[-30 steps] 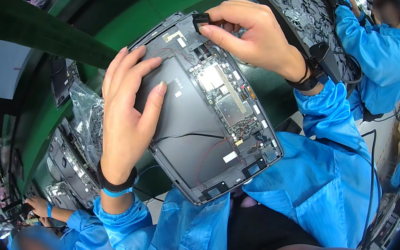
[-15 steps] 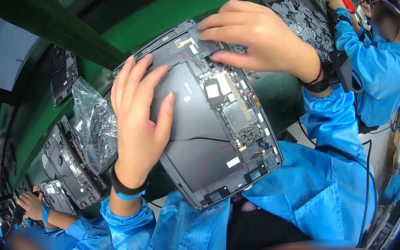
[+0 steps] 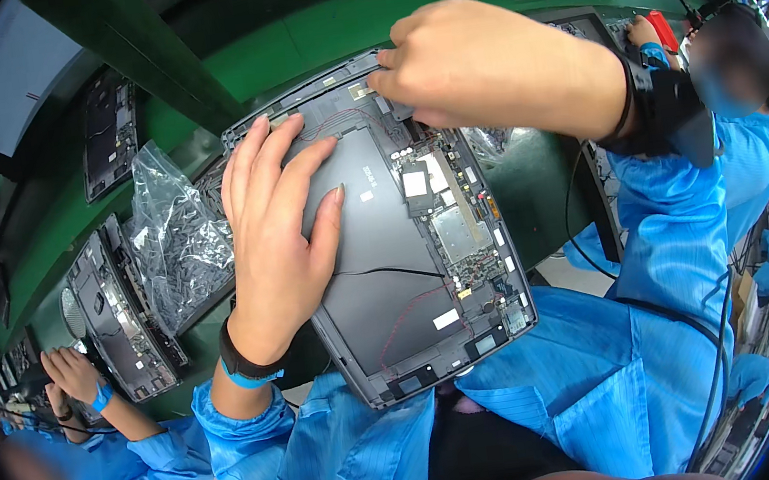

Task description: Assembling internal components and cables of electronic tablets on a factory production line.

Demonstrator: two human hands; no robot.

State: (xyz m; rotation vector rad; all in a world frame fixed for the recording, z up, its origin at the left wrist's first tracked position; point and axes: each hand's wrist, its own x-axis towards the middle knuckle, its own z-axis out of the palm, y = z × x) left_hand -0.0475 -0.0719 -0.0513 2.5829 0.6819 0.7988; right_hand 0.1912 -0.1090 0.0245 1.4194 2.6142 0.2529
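An opened tablet (image 3: 385, 240) leans near my body, its inside facing up. It shows a large dark grey battery (image 3: 379, 269), a circuit board (image 3: 460, 231) down its right side and thin red wires. My left hand (image 3: 272, 220) lies spread over the tablet's left edge, fingertips on the battery's upper part. At the tablet's upper right, my right hand (image 3: 444, 60) is closed with curled fingers. A small dark grey flat piece (image 3: 400, 111) shows under its fingers and thumb; most of that piece is hidden by the hand.
A clear plastic bag (image 3: 178, 237) lies left of the tablet, beside other opened tablets (image 3: 120, 316). A green post (image 3: 141, 59) rises beyond. Another dark device (image 3: 110, 134) stands behind the bag. Co-workers in blue sit on both sides. A black cable (image 3: 580, 187) hangs near my right arm.
My right hand has turned, its fingers curling in more tightly over the flat piece, and its forearm now covers most of the tray of dark pieces. My left hand stays spread on the tablet.
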